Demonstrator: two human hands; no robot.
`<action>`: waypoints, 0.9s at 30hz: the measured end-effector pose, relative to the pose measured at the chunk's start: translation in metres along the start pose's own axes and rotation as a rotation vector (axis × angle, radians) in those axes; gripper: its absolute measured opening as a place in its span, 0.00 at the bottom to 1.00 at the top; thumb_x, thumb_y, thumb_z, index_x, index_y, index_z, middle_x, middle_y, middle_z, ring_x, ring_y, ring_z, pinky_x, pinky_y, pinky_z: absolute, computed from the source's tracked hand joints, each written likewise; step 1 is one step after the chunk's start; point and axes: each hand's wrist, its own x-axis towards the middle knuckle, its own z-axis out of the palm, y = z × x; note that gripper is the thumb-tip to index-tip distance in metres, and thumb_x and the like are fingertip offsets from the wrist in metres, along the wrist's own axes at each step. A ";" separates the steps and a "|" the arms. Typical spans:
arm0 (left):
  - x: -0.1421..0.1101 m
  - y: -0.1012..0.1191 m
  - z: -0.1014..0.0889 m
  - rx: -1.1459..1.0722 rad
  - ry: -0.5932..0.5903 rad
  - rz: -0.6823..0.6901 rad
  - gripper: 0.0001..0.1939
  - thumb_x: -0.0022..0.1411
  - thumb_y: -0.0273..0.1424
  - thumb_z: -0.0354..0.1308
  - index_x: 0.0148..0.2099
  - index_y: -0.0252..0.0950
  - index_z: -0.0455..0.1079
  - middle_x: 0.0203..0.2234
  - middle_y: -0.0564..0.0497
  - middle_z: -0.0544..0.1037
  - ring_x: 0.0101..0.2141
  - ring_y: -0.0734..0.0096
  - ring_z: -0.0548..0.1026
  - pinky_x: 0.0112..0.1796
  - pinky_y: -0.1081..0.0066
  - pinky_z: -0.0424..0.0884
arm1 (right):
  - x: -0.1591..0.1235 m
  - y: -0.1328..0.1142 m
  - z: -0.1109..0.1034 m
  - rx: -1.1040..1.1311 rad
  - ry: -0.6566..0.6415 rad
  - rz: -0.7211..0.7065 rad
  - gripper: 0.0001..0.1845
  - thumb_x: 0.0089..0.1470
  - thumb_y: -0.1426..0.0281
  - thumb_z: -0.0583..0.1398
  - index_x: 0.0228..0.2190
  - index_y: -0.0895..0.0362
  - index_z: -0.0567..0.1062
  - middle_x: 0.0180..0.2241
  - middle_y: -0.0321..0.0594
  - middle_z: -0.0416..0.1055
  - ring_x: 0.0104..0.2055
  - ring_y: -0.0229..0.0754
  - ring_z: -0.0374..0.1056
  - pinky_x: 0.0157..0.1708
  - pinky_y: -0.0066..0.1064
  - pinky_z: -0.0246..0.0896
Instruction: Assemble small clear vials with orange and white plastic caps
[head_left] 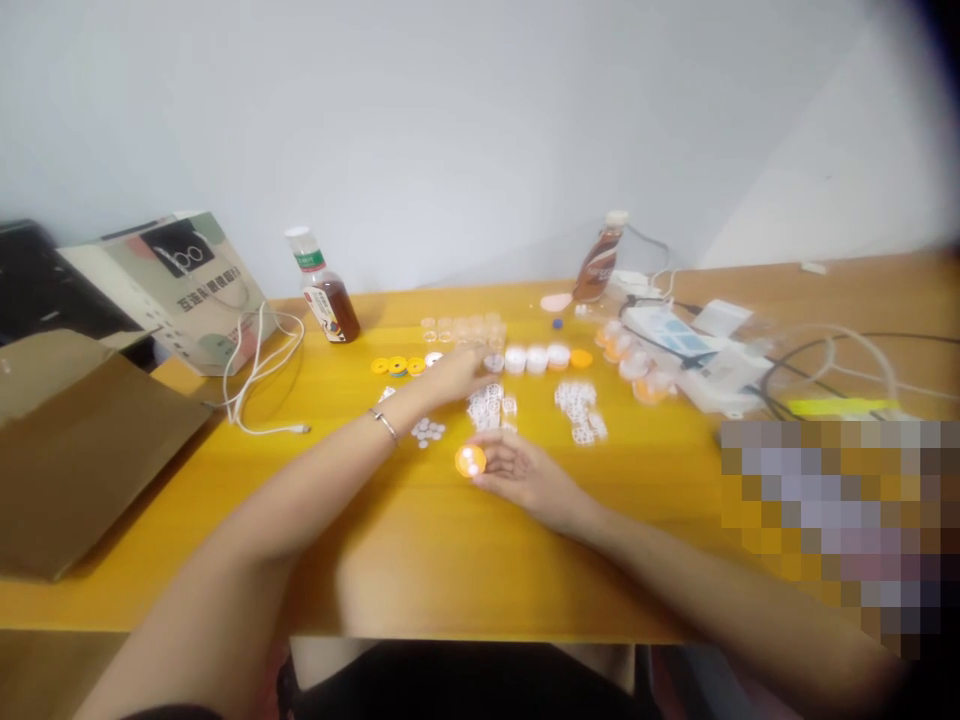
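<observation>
My right hand (517, 472) rests on the yellow table (420, 540) with its fingers closed around a small orange cap (470, 460). My left hand (450, 375), a thin bracelet on its wrist, reaches forward to a row of small white and orange caps (536, 358); its fingertips are blurred where they meet the row near a clear piece. Piles of small white rings (577, 408) and white discs (427, 431) lie between the two hands. Several clear little cups (461, 327) stand behind the row.
A brown-drink bottle (326, 290) stands at the back left and another bottle (600, 262) at the back right. A paper bag (187, 290), a cardboard sheet (82, 450) and a white cable (259, 385) lie left. Boxes, orange-lidded cups (637, 365) and cables crowd the right.
</observation>
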 end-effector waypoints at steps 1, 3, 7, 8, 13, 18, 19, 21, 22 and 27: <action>0.005 -0.001 0.005 -0.026 0.008 -0.009 0.14 0.55 0.30 0.55 0.44 0.32 0.66 0.40 0.44 0.72 0.41 0.63 0.69 0.43 0.64 0.65 | 0.000 0.000 0.000 0.006 -0.002 0.000 0.18 0.45 0.72 0.62 0.39 0.55 0.65 0.34 0.37 0.69 0.37 0.36 0.68 0.47 0.37 0.60; 0.011 -0.004 0.013 -0.061 0.019 -0.025 0.12 0.55 0.28 0.55 0.42 0.31 0.67 0.38 0.44 0.73 0.40 0.63 0.70 0.43 0.64 0.65 | 0.000 0.000 0.000 0.016 -0.004 0.000 0.18 0.44 0.72 0.62 0.39 0.55 0.65 0.34 0.36 0.69 0.36 0.36 0.68 0.46 0.37 0.61; 0.017 -0.006 0.017 -0.091 0.058 -0.050 0.10 0.55 0.27 0.53 0.41 0.29 0.67 0.37 0.43 0.73 0.40 0.62 0.69 0.44 0.61 0.63 | 0.000 0.001 -0.001 0.015 -0.002 -0.008 0.18 0.44 0.72 0.63 0.39 0.55 0.66 0.33 0.36 0.69 0.35 0.35 0.68 0.45 0.36 0.63; 0.016 -0.006 0.014 -0.112 0.079 -0.060 0.12 0.56 0.27 0.53 0.43 0.29 0.67 0.39 0.42 0.72 0.41 0.63 0.69 0.45 0.62 0.63 | 0.000 0.001 -0.001 0.015 -0.001 -0.011 0.18 0.44 0.71 0.63 0.39 0.55 0.66 0.33 0.36 0.70 0.35 0.35 0.68 0.45 0.36 0.63; -0.015 0.007 -0.021 -0.753 0.192 -0.210 0.19 0.57 0.31 0.56 0.51 0.36 0.63 0.43 0.45 0.70 0.41 0.69 0.69 0.43 0.68 0.65 | -0.002 -0.003 -0.003 0.013 0.035 -0.041 0.18 0.44 0.70 0.63 0.39 0.55 0.66 0.34 0.37 0.70 0.36 0.36 0.69 0.44 0.34 0.64; -0.083 0.035 -0.048 -1.338 0.088 -0.380 0.15 0.57 0.30 0.57 0.48 0.39 0.68 0.42 0.49 0.72 0.40 0.74 0.70 0.40 0.74 0.66 | -0.004 -0.016 -0.004 -0.051 0.143 -0.145 0.17 0.45 0.70 0.61 0.40 0.54 0.67 0.34 0.38 0.71 0.37 0.37 0.69 0.43 0.34 0.65; -0.095 0.040 -0.049 -1.373 0.090 -0.418 0.16 0.56 0.30 0.58 0.48 0.38 0.68 0.42 0.49 0.72 0.39 0.74 0.70 0.41 0.74 0.66 | -0.004 -0.017 -0.004 -0.067 0.160 -0.167 0.17 0.45 0.70 0.61 0.40 0.54 0.67 0.34 0.38 0.71 0.37 0.37 0.69 0.43 0.34 0.65; -0.114 0.047 -0.047 -1.406 0.078 -0.461 0.17 0.56 0.29 0.59 0.49 0.38 0.68 0.42 0.49 0.72 0.40 0.74 0.70 0.42 0.74 0.66 | -0.004 -0.017 -0.003 -0.099 0.186 -0.207 0.16 0.45 0.70 0.61 0.40 0.55 0.67 0.34 0.39 0.71 0.37 0.38 0.69 0.42 0.34 0.66; -0.120 0.049 -0.045 -1.405 0.074 -0.470 0.18 0.55 0.28 0.59 0.49 0.38 0.68 0.44 0.49 0.72 0.41 0.74 0.70 0.43 0.73 0.66 | -0.003 -0.016 -0.002 -0.118 0.194 -0.222 0.16 0.46 0.70 0.61 0.40 0.55 0.68 0.34 0.39 0.71 0.37 0.38 0.69 0.42 0.34 0.67; -0.128 0.054 -0.036 -1.329 -0.009 -0.430 0.18 0.55 0.28 0.59 0.49 0.36 0.68 0.43 0.47 0.73 0.40 0.73 0.72 0.43 0.73 0.67 | -0.001 -0.010 -0.005 -0.201 0.207 -0.275 0.16 0.47 0.71 0.60 0.40 0.56 0.68 0.34 0.40 0.71 0.36 0.38 0.69 0.41 0.34 0.68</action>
